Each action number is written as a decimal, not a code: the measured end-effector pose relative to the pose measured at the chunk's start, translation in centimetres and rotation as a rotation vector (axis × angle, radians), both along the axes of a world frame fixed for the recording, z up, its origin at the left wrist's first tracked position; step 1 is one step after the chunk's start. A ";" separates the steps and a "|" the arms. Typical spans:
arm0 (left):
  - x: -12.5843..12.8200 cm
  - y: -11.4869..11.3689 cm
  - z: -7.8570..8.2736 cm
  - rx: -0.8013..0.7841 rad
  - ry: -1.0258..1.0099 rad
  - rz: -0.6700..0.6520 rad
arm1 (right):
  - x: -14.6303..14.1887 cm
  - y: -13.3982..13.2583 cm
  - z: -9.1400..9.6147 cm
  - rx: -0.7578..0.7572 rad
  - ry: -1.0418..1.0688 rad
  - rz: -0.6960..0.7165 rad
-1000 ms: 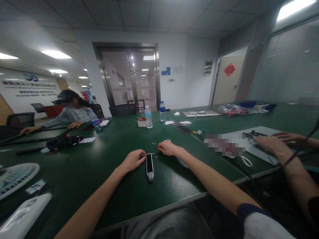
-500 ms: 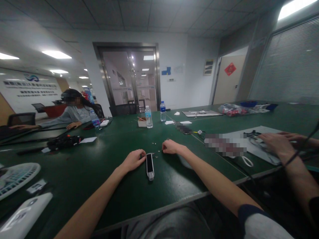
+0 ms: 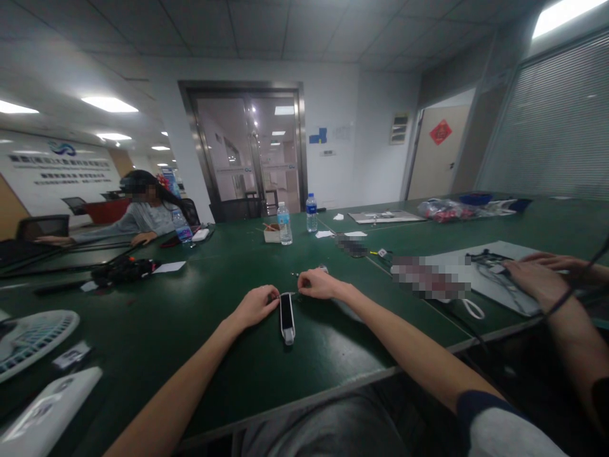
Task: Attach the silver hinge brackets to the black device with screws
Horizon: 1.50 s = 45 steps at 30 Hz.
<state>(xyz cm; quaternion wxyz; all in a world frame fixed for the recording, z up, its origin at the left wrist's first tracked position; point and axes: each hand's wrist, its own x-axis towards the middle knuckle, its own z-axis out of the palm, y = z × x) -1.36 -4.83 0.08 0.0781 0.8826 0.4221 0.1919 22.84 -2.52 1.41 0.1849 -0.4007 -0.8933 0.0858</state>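
Observation:
A narrow black device with a pale rim [image 3: 286, 317] lies lengthwise on the green table [image 3: 200, 317] in front of me. My left hand [image 3: 257, 304] rests against its far left end, fingers curled and pressed on the edge. My right hand [image 3: 318, 283] sits just right of the device's far end, fingers pinched together over something too small to name. A few tiny metal parts [image 3: 295, 275] lie on the table just beyond the hands.
Two water bottles [image 3: 284, 223] and a small box stand farther back. A white fan grille [image 3: 33, 336] and white casing [image 3: 45, 412] lie at the left. A co-worker's hands [image 3: 537, 273] work on a grey mat at right. Another person sits at far left.
My right hand has shifted a little left, closer to the far end of the device. My left hand has stayed on the device.

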 end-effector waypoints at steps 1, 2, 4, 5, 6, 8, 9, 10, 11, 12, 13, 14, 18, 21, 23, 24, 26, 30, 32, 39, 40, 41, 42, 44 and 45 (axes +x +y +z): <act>0.0 0.0 0.0 0.002 0.000 0.001 | -0.1 0.0 -0.1 -0.013 0.012 0.021; 0.0 0.0 -0.1 0.004 0.000 0.003 | -0.1 -0.1 -0.1 -0.022 0.022 0.035; 0.0 0.0 -0.1 0.005 0.002 0.004 | 0.0 -0.1 -0.2 -0.037 0.033 0.046; 0.0 0.1 -0.1 0.005 0.003 0.005 | 0.0 0.0 -0.2 -0.041 0.039 0.044; 0.0 0.1 -0.1 0.005 0.004 0.005 | 0.0 0.0 -0.3 -0.045 0.046 0.041; 0.0 0.0 -0.1 0.003 0.007 0.005 | 0.0 0.0 -0.2 -0.050 0.062 0.041; 0.0 0.0 -0.1 0.001 0.008 0.005 | 0.0 -0.1 -0.2 -0.053 0.069 0.042; 0.0 0.0 -0.1 -0.001 0.008 0.005 | 0.0 -0.1 -0.1 -0.058 0.074 0.040; 0.0 0.0 -0.1 -0.002 0.009 0.005 | 0.0 -0.2 -0.1 -0.064 0.077 0.038; 0.0 0.0 0.0 -0.004 0.009 0.005 | 0.0 -0.2 0.0 -0.070 0.078 0.035; 0.0 0.0 0.0 -0.005 0.010 0.005 | 0.0 -0.3 0.0 -0.076 0.079 0.031; -0.1 0.0 0.0 -0.005 0.010 0.005 | 0.0 -0.3 0.1 -0.081 0.080 0.030; -0.1 0.1 -0.2 -0.001 0.009 0.001 | 0.0 -0.2 0.0 -0.073 0.098 0.041; 0.0 0.2 -0.3 0.003 0.008 0.000 | -0.1 -0.1 -0.2 -0.028 0.116 0.023; 0.0 0.2 -0.3 0.003 0.008 0.000 | -0.2 -0.1 -0.3 -0.023 0.122 0.017; 0.0 0.2 -0.3 0.003 0.008 -0.001 | -0.2 -0.1 -0.3 -0.033 0.125 0.021; 0.0 0.2 -0.2 -0.001 0.009 -0.003 | -0.2 -0.1 -0.3 -0.063 0.127 0.041; 0.0 0.0 0.0 -0.009 0.013 -0.001 | -0.1 -0.2 -0.2 -0.098 0.127 0.067; 0.0 -0.1 0.1 -0.011 0.015 0.000 | 0.0 -0.1 -0.3 -0.110 0.128 0.070; 0.0 -0.2 0.2 -0.012 0.022 -0.002 | -0.1 0.0 -0.7 -0.125 0.158 0.064; 0.0 -0.2 0.2 -0.013 0.023 -0.001 | -0.1 0.0 -0.8 -0.124 0.164 0.063; 0.0 -0.2 0.2 -0.013 0.024 0.000 | -0.2 0.0 -0.8 -0.122 0.169 0.064; 0.0 -0.2 0.2 -0.013 0.025 0.002 | -0.2 0.0 -0.9 -0.117 0.176 0.066; 0.0 -0.1 0.1 -0.010 0.025 0.007 | -0.4 0.0 -1.1 -0.109 0.190 0.074; 0.0 -0.1 0.0 -0.008 0.025 0.009 | -0.5 0.0 -1.2 -0.103 0.200 0.078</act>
